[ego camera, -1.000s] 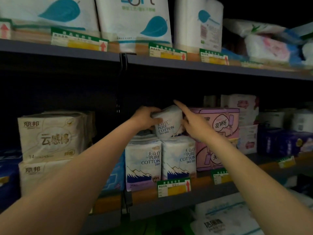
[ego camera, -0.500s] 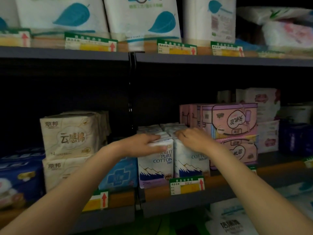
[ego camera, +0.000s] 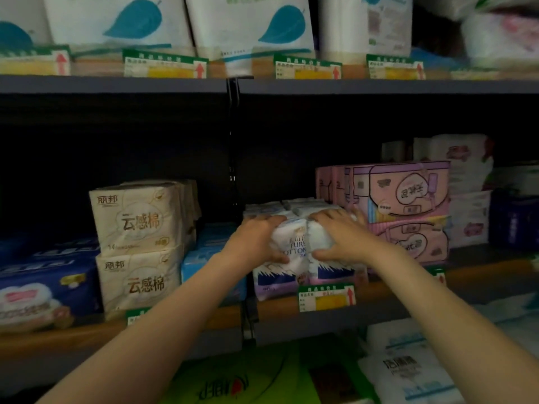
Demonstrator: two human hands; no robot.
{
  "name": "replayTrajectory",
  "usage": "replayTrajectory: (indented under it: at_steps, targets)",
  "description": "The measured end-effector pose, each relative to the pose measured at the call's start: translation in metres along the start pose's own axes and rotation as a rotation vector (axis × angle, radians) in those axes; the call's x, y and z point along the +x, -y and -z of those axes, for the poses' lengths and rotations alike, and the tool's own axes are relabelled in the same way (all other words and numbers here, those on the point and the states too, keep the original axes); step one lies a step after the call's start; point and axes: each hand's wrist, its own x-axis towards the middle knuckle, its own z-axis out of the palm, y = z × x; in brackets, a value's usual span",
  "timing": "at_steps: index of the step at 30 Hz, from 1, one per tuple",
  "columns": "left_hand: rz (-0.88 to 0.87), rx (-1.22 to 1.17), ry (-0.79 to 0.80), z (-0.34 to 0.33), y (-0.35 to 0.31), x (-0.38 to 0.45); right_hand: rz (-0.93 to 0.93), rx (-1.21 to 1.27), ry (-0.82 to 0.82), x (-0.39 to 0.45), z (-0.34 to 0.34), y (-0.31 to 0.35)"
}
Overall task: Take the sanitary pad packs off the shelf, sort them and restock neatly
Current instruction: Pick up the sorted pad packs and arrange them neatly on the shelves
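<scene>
fingers [ego camera: 264,221] of both my hands are curled over the tops of the two front white cotton packs, thumbs pressed against their faces lower down. my left hand [ego camera: 256,243] grips the left pack [ego camera: 291,249], and my right hand [ego camera: 341,240] grips the right pack [ego camera: 320,243]; the two packs touch along their inner edges, right between my hands. they stand upright at the front of the middle shelf [ego camera: 379,290], just behind a price tag [ego camera: 326,297], with more of the same white packs lined up behind them.

beside them on the right sits a stack of pink packs [ego camera: 399,193], touching or nearly touching my right fingers. to the left, past the black shelf post [ego camera: 233,170], there are cream packs [ego camera: 137,217] stacked two high, a light blue pack [ego camera: 204,258] between them and my left wrist, and dark blue packs [ego camera: 43,275] at the far left.

by my reading i'm at the take-off or straightening step for this white row: a grip from above on both front packs suits either lifting them out together or squaring them up. whichever it is, the next move wants an even squeeze so the soft wrappers don't slip or buckle, and a straight pull toward me so the pink stack and the price tag aren't knocked.
</scene>
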Motion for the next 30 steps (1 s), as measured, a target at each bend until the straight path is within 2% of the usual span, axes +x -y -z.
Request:
replayTrajectory:
  at_steps: [5, 10, 15, 19, 24, 27, 30]
  targets:
    - [0.125, 0.231, 0.074, 0.012, -0.020, -0.011, 0.002, 0.034, -0.007, -0.003, 0.003, 0.001]
    - [-0.030, 0.335, -0.132, 0.020, -0.041, -0.034, -0.040, 0.228, -0.312, -0.063, 0.012, -0.027]
    - [-0.107, 0.266, -0.139, 0.014, -0.082, -0.024, -0.421, 0.240, -0.140, -0.131, 0.025, -0.096]
    - [-0.174, 0.288, -0.132, 0.007, -0.107, -0.006, -0.440, 0.194, -0.123, -0.143, 0.024, -0.110]
    - [-0.436, 0.505, -0.124, -0.001, -0.124, 0.022, -0.460, 0.194, -0.143, -0.123, 0.015, -0.118]
    - [-0.513, 0.631, -0.079, -0.012, -0.129, 0.044, -0.475, 0.275, -0.196, -0.092, 0.005, -0.128]
    - [-0.542, 0.633, -0.031, -0.017, -0.131, 0.058, -0.534, 0.379, -0.265, -0.059, -0.008, -0.142]
